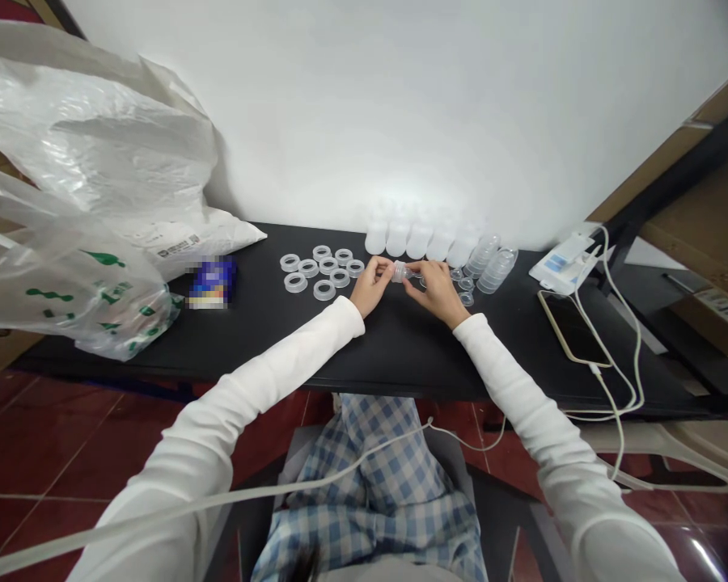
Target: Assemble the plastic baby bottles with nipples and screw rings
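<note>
Above the middle of the black table, both my hands are closed on a clear ribbed screw ring (399,272). My left hand (370,287) pinches its left side. From the right, the fingers of my right hand (435,289) close on it and on a small clear part that looks like a bottle teat, partly hidden by them. Several loose translucent screw rings (324,289) lie to the left of my left hand. Beside my right hand are several small clear teats (466,299), some of them covered by the hand.
White bottles (417,241) stand in a row by the wall, with stacked clear domed covers (498,268) at their right end. A blue packet (212,283) and plastic bags (97,162) are on the left. Right are a phone (573,327), a white box (563,263) and cables (634,356).
</note>
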A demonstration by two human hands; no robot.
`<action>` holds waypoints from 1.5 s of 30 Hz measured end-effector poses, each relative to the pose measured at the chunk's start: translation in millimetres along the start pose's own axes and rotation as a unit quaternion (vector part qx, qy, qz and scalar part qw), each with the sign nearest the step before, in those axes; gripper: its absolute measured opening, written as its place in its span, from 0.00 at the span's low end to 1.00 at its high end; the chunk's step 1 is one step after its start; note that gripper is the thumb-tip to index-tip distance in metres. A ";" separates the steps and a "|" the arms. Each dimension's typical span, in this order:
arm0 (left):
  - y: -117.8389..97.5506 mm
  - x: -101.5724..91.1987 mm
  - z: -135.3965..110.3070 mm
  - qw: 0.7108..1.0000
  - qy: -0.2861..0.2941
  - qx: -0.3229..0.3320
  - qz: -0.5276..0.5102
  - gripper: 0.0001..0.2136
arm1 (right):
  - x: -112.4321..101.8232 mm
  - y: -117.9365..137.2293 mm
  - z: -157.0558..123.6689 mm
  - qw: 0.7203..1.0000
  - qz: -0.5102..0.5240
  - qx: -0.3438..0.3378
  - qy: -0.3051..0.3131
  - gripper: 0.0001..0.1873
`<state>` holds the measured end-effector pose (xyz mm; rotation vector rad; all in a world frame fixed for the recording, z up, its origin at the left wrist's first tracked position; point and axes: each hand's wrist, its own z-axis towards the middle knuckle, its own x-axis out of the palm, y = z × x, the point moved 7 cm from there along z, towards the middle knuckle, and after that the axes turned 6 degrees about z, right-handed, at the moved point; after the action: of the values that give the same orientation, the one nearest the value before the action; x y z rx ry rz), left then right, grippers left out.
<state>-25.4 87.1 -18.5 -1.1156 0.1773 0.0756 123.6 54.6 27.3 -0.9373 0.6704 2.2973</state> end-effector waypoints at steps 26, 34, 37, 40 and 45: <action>-25.2 -25.7 0.4 0.984 -0.001 -0.013 0.178 0.07 | 4.2 9.5 -0.8 0.995 -0.044 -0.005 0.091 0.12; -19.9 -12.5 -4.0 0.917 0.053 0.051 0.391 0.05 | 15.3 -2.8 -9.7 0.983 -0.139 0.001 0.117 0.13; -22.2 -16.6 -2.4 0.878 0.032 0.058 0.475 0.03 | 15.4 -4.4 -11.5 0.980 -0.162 0.015 0.112 0.14; -26.1 -17.0 -2.6 0.872 0.025 0.067 0.484 0.07 | 8.5 4.2 -8.7 0.983 -0.165 0.011 0.081 0.17; -24.1 -8.8 -5.9 0.882 0.069 0.102 0.455 0.16 | 8.8 24.0 -3.4 0.991 -0.102 -0.013 0.090 0.15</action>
<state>-31.1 71.5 1.9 -0.7441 0.8157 0.8020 104.1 38.1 24.2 -1.1787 0.5897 2.0621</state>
